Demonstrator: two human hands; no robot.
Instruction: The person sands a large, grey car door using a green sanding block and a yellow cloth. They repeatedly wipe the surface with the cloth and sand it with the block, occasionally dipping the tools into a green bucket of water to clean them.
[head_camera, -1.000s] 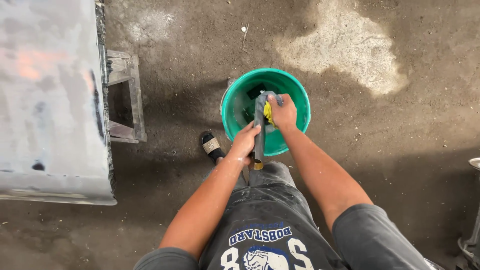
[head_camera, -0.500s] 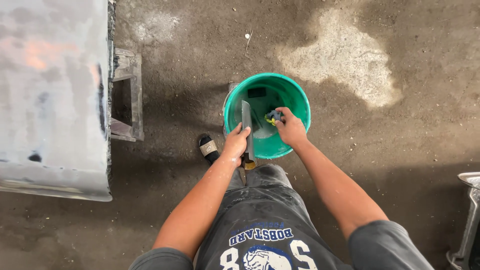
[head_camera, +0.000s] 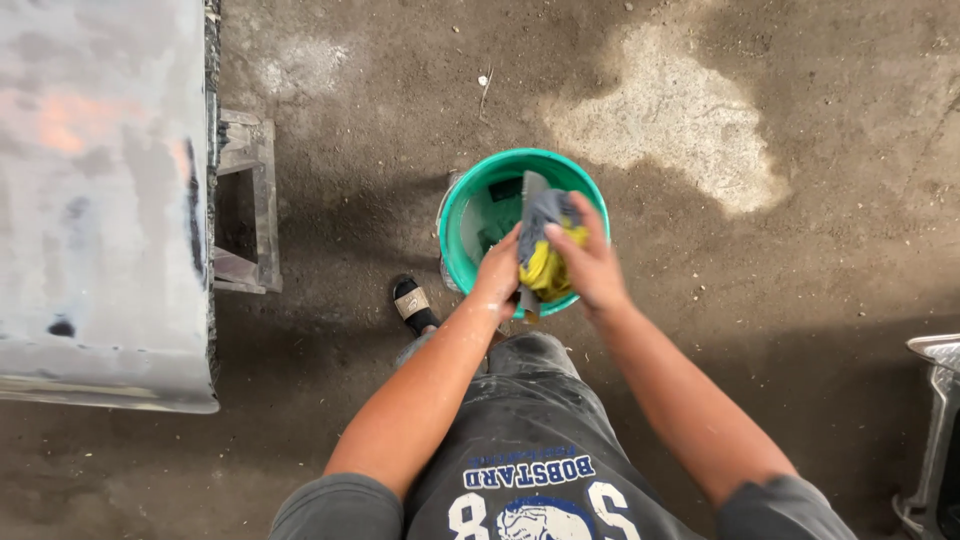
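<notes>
Since half a second ago, both hands are coming closer together over the green bucket. Nearest, the left hand is gripping the handle end of a flat grey blade, which is pointing away over the bucket. Right beside it, the right hand is clamping a yellow and grey cloth against the blade. Farther left, a grey metal panel is lying beside a small metal frame.
</notes>
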